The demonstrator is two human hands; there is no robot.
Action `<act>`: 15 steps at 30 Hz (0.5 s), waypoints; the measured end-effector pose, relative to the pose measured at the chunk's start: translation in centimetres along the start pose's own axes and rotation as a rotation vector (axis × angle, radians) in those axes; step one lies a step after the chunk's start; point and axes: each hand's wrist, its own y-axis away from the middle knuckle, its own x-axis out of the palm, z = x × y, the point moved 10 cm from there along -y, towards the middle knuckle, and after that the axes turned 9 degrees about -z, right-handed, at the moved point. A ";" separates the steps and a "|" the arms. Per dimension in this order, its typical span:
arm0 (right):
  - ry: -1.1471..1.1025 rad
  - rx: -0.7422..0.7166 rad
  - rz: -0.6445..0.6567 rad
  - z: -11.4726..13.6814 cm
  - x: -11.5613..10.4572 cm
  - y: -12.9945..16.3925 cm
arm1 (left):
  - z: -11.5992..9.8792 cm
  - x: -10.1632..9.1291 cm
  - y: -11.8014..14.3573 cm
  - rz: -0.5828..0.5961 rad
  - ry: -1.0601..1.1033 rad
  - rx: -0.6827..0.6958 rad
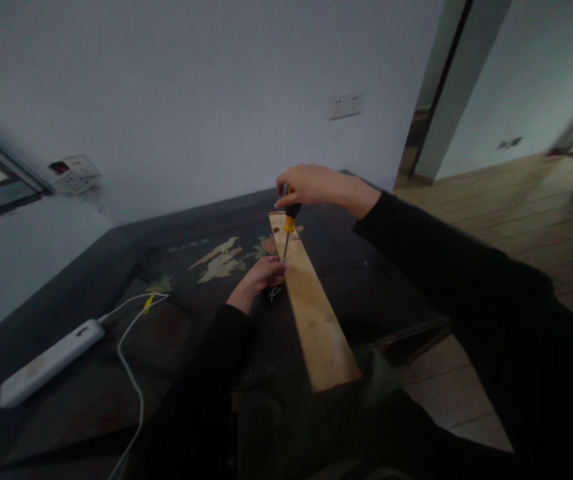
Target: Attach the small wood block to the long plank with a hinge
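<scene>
Now the wooden plank [316, 313] is lying flat along the dark table [176, 320], its near end jutting past the edge; it is looking stiff, light and rough enough not to slip. The right hand [311, 185] is closing round the upright screwdriver [289, 230] handle, the sensible place to grip it. Meanwhile the left hand [266, 272] is curling its fingers against the plank's edge by the tip, steadying it.

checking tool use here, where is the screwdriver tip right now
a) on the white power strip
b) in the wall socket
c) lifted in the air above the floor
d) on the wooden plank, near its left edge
d: the right hand holds the screwdriver upright by its handle, tip down on the wooden plank, beside the fingers of the left hand.
</scene>
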 end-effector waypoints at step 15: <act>0.144 0.089 -0.130 -0.9 0.3 -0.7 | 0.6 -0.7 -1.2 -0.013 -0.005 0.010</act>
